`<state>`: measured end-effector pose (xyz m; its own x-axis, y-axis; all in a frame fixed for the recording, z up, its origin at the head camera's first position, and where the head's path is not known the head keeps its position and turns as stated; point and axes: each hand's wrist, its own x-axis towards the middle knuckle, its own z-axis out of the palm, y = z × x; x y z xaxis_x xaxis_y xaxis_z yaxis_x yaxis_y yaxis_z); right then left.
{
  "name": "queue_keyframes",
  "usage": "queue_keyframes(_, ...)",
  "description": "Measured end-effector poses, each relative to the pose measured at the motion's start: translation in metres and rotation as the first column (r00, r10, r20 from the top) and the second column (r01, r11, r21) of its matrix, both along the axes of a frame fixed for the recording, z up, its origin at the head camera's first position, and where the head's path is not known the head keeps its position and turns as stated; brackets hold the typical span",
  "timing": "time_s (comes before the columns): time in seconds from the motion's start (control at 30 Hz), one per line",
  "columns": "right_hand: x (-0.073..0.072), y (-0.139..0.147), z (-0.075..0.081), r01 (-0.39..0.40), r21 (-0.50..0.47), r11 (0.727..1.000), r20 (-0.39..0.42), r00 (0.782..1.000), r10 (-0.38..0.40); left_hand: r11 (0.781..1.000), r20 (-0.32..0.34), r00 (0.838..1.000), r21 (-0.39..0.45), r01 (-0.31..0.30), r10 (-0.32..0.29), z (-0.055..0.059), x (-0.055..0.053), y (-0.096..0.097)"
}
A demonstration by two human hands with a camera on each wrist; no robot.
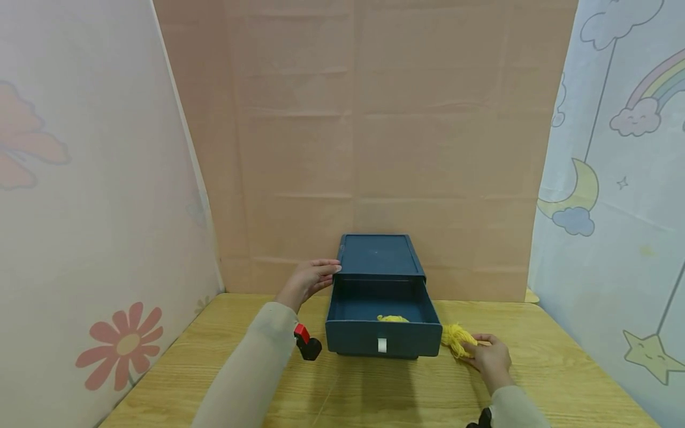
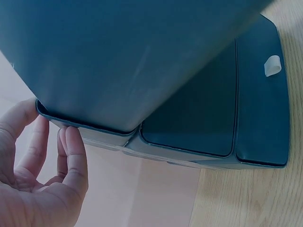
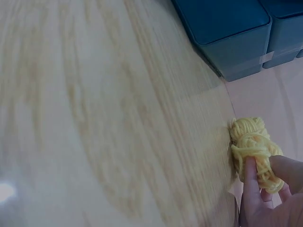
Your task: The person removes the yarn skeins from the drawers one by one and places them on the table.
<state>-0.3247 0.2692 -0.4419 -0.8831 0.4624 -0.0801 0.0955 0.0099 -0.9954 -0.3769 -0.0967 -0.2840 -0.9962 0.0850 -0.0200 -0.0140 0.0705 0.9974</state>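
Note:
A dark blue drawer cabinet [image 1: 381,254] stands on the table, its top drawer [image 1: 383,339] pulled out. Inside the drawer lies some yellow yarn [image 1: 393,318], mostly hidden by the drawer front. My left hand [image 1: 313,278] touches the cabinet's upper left side with extended fingers; the left wrist view shows the fingertips [image 2: 73,135] against the cabinet's edge. To the right of the cabinet, my right hand [image 1: 488,358] pinches a yellow skein of yarn [image 1: 456,339] between thumb and fingers. In the right wrist view the skein [image 3: 251,144] is low, at the table surface.
Lower drawers show below the pulled-out one, one with a white pull tab [image 2: 272,66]. The wooden table [image 1: 225,339] runs back to a tan backdrop [image 1: 299,148]. Patterned white panels [image 1: 615,238] flank both sides.

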Motion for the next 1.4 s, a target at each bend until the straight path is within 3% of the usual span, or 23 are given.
queue_keyframes(0.47,0.0010,-0.0025,0.0008,-0.018,0.077,0.997,0.038,0.999,0.015,1.000,0.004,1.000,0.005,0.018,-0.018,0.0004,0.0008,-0.0001)
queue_keyframes(1.4,0.0036,-0.0011,0.0014,-0.051,0.055,0.997,0.038,0.998,0.049,1.000,0.014,1.000,0.006,-0.004,0.004,-0.0006,-0.0022,0.0002)
